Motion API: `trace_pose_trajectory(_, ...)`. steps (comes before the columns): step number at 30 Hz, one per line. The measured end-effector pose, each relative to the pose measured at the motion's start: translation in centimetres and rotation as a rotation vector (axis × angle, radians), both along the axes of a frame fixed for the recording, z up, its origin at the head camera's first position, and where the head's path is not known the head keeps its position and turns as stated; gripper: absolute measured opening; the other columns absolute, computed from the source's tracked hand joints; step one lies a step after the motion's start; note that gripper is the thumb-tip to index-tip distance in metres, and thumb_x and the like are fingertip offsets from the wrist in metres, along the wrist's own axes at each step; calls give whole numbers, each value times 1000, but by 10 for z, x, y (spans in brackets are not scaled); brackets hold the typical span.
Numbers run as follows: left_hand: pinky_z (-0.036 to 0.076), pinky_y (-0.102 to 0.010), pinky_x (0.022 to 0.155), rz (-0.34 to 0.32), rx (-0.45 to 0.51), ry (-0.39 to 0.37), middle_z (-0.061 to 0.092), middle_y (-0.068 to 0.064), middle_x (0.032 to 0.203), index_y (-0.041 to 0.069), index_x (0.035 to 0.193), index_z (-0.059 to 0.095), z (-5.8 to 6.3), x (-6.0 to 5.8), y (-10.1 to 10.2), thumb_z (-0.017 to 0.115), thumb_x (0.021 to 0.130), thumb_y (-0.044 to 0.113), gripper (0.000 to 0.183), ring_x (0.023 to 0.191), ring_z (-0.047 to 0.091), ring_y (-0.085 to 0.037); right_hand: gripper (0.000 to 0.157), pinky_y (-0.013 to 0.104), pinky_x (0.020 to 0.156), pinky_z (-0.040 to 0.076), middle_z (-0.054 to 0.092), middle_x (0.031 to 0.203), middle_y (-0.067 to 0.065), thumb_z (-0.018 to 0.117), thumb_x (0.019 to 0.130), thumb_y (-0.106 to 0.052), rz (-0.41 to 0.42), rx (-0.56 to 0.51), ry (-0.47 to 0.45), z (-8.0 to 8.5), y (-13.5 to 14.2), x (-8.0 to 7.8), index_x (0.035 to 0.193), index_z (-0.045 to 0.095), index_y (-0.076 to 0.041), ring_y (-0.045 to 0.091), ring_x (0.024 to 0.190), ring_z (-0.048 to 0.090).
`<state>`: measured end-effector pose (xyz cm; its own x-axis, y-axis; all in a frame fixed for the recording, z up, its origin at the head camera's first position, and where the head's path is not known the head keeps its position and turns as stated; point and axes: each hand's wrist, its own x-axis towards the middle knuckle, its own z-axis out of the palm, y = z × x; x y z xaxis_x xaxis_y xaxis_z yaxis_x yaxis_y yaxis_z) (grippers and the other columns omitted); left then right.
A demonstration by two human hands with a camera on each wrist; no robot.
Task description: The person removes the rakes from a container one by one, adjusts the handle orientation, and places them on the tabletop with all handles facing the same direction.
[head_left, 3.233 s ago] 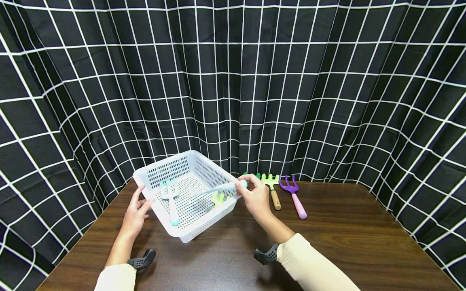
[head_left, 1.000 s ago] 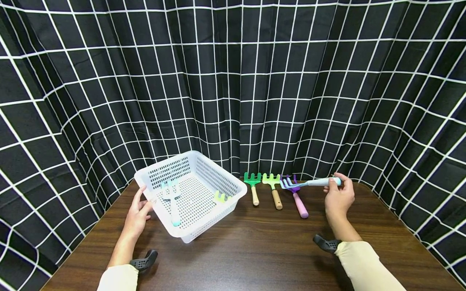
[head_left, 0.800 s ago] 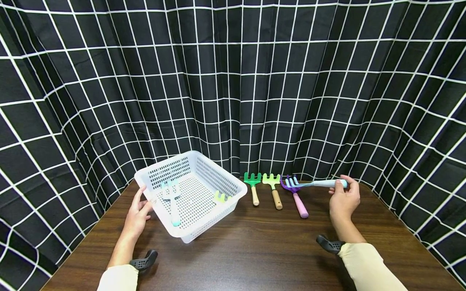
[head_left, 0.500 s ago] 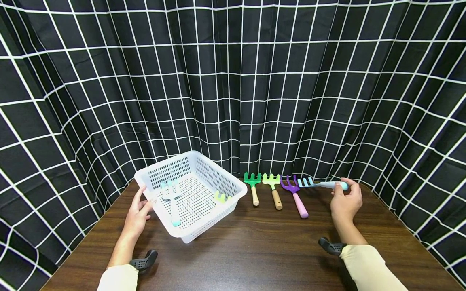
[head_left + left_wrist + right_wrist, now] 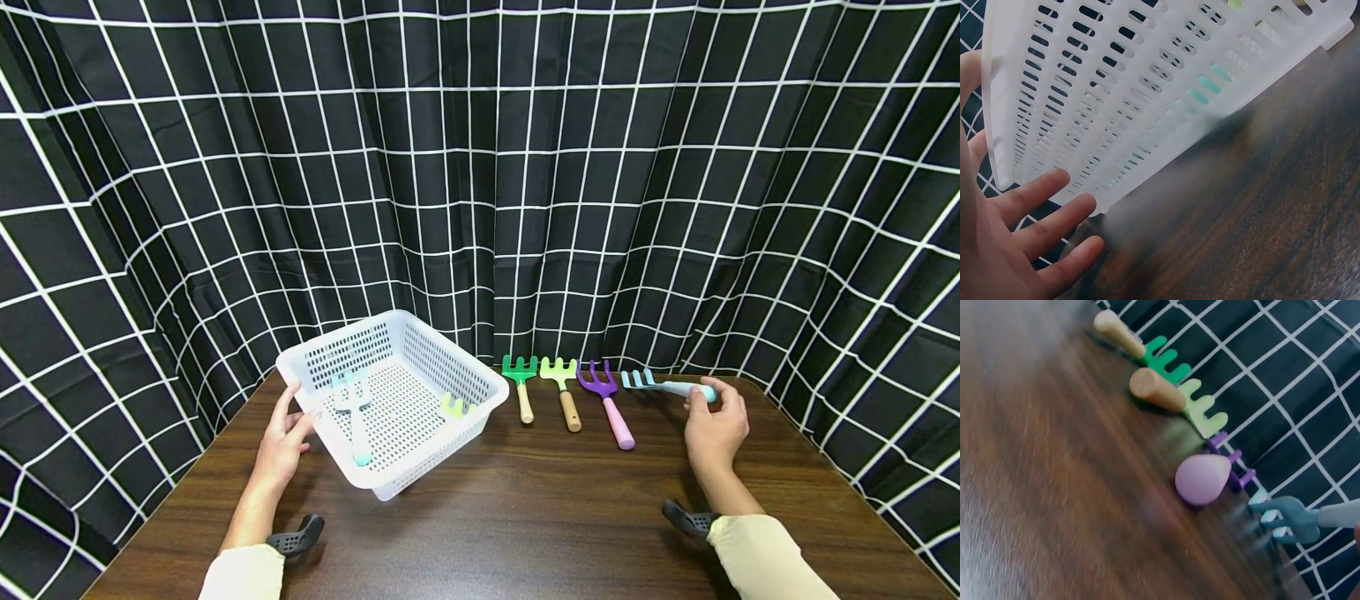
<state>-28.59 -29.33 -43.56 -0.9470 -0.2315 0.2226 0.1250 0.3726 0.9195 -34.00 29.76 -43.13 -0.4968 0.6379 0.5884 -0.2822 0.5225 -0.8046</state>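
My right hand (image 5: 716, 423) pinches the pale blue hand rake (image 5: 651, 382) near the turquoise end of its handle. The rake lies sideways at the table's back, its tines pointing left beside a purple garden fork (image 5: 600, 387) with a pink handle. In the right wrist view, the rake's bent tines (image 5: 1288, 519) are close to the table. My left hand (image 5: 276, 442) touches the left rim of a white perforated basket (image 5: 408, 479), fingers spread and fairly straight along its outer side. Inside the basket lie a white-and-turquoise garden fork (image 5: 358, 421) and a yellow-green tool head (image 5: 453, 407).
Left of the purple fork, a green hand rake (image 5: 522, 387) and a light green hand rake (image 5: 562, 392), both wooden-handled, lie in a row on the brown table (image 5: 525, 517). A black grid-patterned curtain (image 5: 570, 208) rises behind and around the table.
My right hand has carried the blue rake out of the basket to the right, then lowered it; its tines moved from over the purple fork to beside it. My left hand stays at the basket.
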Motion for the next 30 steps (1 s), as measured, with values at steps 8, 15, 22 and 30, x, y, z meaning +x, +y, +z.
trace_pose_trajectory(8, 46, -41, 83, 4, -9, -6, 53, -27, 127, 21, 157, 14, 2, 1, 0, 49, 101, 35, 67, 104, 54, -23, 20, 22, 73, 29, 57, 90, 16, 67, 87, -2, -41, 78, -57, -7, 7, 8, 107, 69, 2, 2, 77, 47)
trace_pose_trajectory(15, 46, -44, 84, 1, -2, -11, 52, -29, 128, 21, 157, 13, 2, 3, 0, 48, 101, 36, 68, 108, 53, -32, 21, 31, 71, 31, 61, 91, 20, 71, 84, 0, -11, 168, -105, -12, 14, 10, 104, 68, 3, 9, 78, 47)
trace_pose_trajectory(22, 45, -44, 85, 7, -11, -16, 51, -27, 129, 22, 157, 14, 1, 1, 1, 48, 101, 39, 68, 112, 52, -36, 23, 29, 67, 34, 65, 94, 20, 75, 81, -1, 50, 242, -244, -19, 25, 14, 103, 69, 0, -10, 70, 41)
trace_pose_trajectory(30, 45, -45, 86, -1, 1, -24, 50, -28, 131, 23, 158, 11, 1, 2, 1, 48, 101, 38, 69, 114, 52, -37, 30, 38, 68, 36, 67, 94, 22, 76, 79, -1, 183, 350, -425, -25, 34, 19, 107, 66, 2, 22, 74, 57)
